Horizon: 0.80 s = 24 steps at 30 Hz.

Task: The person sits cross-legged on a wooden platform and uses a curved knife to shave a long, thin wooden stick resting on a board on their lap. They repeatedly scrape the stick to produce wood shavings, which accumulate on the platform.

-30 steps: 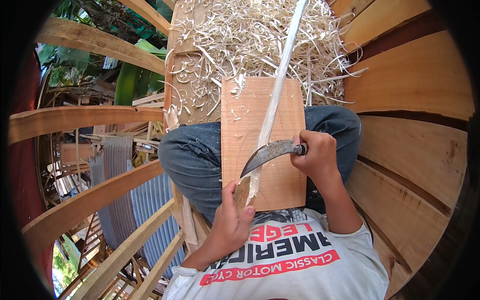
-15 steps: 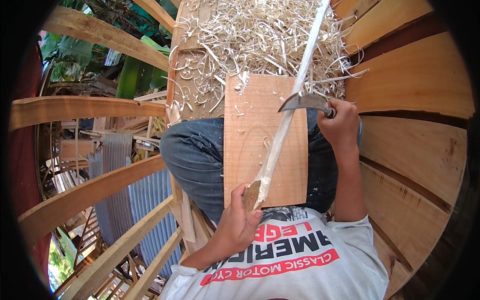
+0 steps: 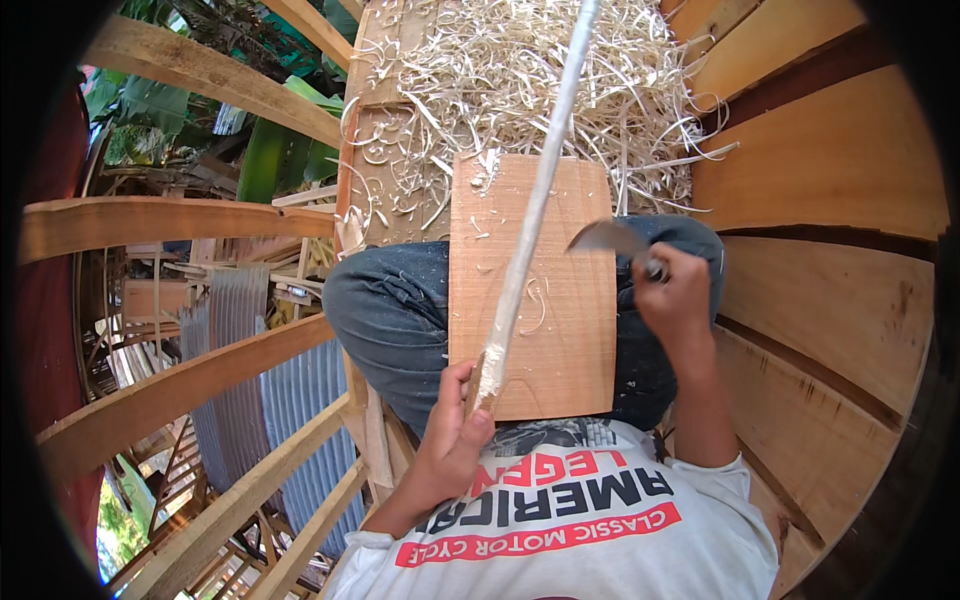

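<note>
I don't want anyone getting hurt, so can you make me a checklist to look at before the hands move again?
1. Left hand holding the near end of the wooden stick: ok.
2. Right hand closed on the handle of the curved knife: ok.
3. Curved knife apart from the left hand: ok, it's right of the stick and farther out.
4. Board free of shavings: not ok, a few lie on it.
5. Stick's far end clear: cannot tell, it leaves the picture.

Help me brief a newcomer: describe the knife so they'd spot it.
Across the blue jeans lies a flat wooden board. Beyond its right edge, the right hand grips the knife. Its short, curved blade stands out from the long, pale stick.
</note>
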### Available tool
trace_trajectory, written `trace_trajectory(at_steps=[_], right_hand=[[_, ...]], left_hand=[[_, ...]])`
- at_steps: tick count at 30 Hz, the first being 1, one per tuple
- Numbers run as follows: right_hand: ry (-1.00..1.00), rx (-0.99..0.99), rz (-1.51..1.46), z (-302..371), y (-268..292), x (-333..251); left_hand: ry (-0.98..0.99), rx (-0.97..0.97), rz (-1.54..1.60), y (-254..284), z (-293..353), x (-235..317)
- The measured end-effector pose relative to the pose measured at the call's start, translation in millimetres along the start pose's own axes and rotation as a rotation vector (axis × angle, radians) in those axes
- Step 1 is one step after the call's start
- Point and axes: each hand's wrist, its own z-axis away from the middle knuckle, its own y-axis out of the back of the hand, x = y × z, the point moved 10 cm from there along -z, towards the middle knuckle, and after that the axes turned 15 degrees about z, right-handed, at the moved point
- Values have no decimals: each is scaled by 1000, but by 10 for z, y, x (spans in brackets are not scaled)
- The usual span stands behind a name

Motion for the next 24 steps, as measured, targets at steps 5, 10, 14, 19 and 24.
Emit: trace_trajectory(at_steps=[5,10,14,19,24], right_hand=[[164,-77,3,328,-127,-606],[127,-18,45,128,-116,-529],[-55,40,131,-167,-86,-112],[-33,86,213,-437,49,-35],[-165,110,219,-1025,182,382]], left_hand=[[-5,-4,-45,-19,-46,18],[-70,-10,-233,-13,-5,9],[14,-50,-295,-53,31,-98],[65,-70,-289,-73,60,-119],[15,-104,-307,-183,34,-65]])
